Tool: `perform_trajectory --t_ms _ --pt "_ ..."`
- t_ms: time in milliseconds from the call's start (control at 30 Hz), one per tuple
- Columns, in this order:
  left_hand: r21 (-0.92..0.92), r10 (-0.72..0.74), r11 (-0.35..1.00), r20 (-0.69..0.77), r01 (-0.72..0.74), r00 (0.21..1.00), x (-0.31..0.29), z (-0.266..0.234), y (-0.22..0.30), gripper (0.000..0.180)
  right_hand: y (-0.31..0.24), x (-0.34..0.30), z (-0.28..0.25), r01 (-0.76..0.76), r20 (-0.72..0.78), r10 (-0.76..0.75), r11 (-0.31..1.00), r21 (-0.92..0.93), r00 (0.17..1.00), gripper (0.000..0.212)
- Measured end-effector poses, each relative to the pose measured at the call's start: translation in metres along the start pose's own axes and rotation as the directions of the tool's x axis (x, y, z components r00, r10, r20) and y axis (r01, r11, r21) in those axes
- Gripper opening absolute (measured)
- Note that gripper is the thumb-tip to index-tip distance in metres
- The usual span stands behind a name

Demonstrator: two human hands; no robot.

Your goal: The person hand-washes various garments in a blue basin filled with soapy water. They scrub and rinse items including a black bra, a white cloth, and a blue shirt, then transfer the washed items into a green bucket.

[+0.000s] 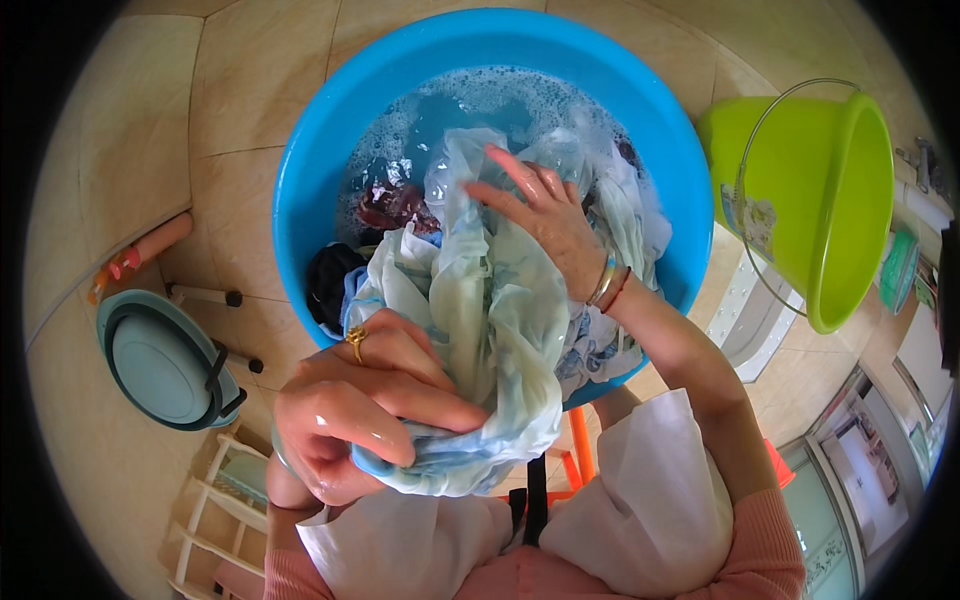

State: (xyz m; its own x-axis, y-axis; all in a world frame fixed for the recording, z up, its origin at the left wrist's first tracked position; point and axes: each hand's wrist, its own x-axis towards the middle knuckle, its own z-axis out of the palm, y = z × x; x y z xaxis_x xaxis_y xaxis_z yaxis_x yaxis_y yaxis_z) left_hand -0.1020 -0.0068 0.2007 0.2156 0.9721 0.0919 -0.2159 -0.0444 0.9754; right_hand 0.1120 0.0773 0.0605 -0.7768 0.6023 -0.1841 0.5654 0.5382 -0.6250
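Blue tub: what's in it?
Foamy water, dark red cloth, black cloth at the left, and pale wet cloth, its near end gripped by the left hand. The tub's bottom and anything under foam or cloth are covered.

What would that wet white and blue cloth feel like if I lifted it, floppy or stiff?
The cloth would most likely be floppy, because it bunches into soft folds. It may be heavy for something so thin, since it looks soaked. It could feel slippery too, as soapy bubbles float in the blue tub.
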Motion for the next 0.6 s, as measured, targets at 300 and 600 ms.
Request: perform_trajectory --t_ms 300,600 --pt "-0.072 0.034 0.995 -0.417 -0.070 0.908 -0.004 -0.011 -0.008 0.026 0.010 -0.018 -0.002 -0.273 0.092 0.336 0.548 0.791 0.937 0.032" --pt "0.060 -0.135 0.982 -0.451 0.181 0.882 -0.018 -0.055 -0.039 0.023 0.031 -0.018 -0.036 -0.117 0.012 0.482 0.190 0.975 0.876 0.052"
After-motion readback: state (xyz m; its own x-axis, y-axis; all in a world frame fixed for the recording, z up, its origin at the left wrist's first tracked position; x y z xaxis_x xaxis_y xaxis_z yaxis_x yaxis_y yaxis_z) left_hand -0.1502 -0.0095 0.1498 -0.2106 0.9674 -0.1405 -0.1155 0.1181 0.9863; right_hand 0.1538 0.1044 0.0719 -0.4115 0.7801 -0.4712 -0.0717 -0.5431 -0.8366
